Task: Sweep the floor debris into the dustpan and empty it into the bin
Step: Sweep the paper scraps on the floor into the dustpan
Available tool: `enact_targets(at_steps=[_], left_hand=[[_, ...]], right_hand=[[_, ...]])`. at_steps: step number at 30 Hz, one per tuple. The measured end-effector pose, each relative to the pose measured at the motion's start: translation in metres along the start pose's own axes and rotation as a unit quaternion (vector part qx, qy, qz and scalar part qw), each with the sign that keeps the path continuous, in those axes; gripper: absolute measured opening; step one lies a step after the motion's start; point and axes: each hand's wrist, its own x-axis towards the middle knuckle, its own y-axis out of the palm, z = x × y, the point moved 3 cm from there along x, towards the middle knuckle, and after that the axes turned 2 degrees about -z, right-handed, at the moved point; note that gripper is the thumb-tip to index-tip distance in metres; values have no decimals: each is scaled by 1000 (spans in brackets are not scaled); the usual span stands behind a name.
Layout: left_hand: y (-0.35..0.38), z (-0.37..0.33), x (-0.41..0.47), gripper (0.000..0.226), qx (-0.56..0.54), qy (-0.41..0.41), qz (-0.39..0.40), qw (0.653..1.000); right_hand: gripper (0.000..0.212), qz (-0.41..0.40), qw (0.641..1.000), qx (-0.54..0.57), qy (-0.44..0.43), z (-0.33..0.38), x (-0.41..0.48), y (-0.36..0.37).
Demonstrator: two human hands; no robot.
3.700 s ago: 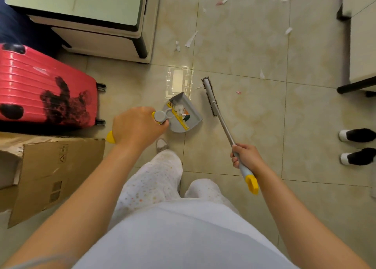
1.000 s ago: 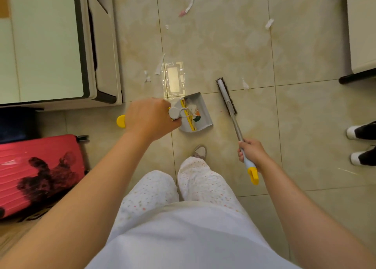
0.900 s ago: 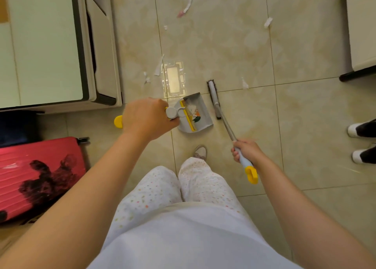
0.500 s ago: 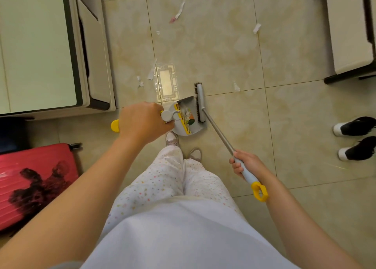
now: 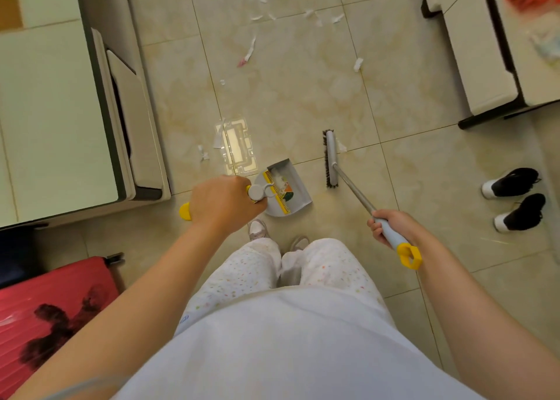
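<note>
Dustpan [image 5: 295, 187]: grey, with a yellow comb strip across the back and its mouth facing right. It sits on the floor [image 5: 303, 96] just ahead of the person's feet. Inside are a few white bits and 1 orange-and-green piece, gathered near the comb.

Left hand [image 5: 222, 201]: fingers clamped round the dustpan's handle. The handle's yellow end cap pokes out past the hand on the left.

Broom [image 5: 331, 158]: grey head, dark bristles on the side facing the dustpan, metal shaft, pale blue grip ending in a yellow loop. The head is down at the floor to the right of the dustpan, near it but apart.

Right hand [image 5: 386, 225]: fingers wrapped round the blue grip, just above the loop.

Debris: 1 white scrap [image 5: 341, 145] lies against or just beside the far side of the head; cannot tell which. A clear tray [image 5: 238, 146] lies flat just beyond the dustpan, with small shreds [image 5: 203, 154] to its left. Paper strips [image 5: 250, 48] are scattered further ahead, well apart from the dustpan.

Around: cabinet [image 5: 60, 96] at left, red suitcase [image 5: 45, 308] lower left, 2 black shoes [image 5: 512, 183] at right.
</note>
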Motion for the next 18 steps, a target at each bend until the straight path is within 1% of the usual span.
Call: enact_targets(at_steps=[3, 6, 8, 11, 13, 16, 18], left_hand=[[-4, -11, 10, 46, 1, 0, -3, 1000], [-6, -28, 26, 46, -13, 1, -5, 1000], [-7, -40, 39, 46, -14, 9, -4, 1000], [-12, -64, 61, 45, -18, 3, -3, 1000], [-15, -80, 76, 46, -21, -6, -10, 1000], [-19, -112, 93, 46, -23, -17, -3, 1000], [-22, -135, 108, 46, -8, -16, 2, 1000]], right_hand=[[20, -3, 1000, 22, -20, 15, -3, -8], [26, -59, 994, -59, -74, 33, -2, -23], [26, -81, 987, -95, -100, 50, 1, -31], [18, -101, 978, -134, -127, 83, 12, -39], [12, -101, 973, -146, -146, 105, 22, -43], [10, -92, 971, -162, -148, 135, 36, -54], [9, -96, 957, -225, -155, 156, 44, -63]])
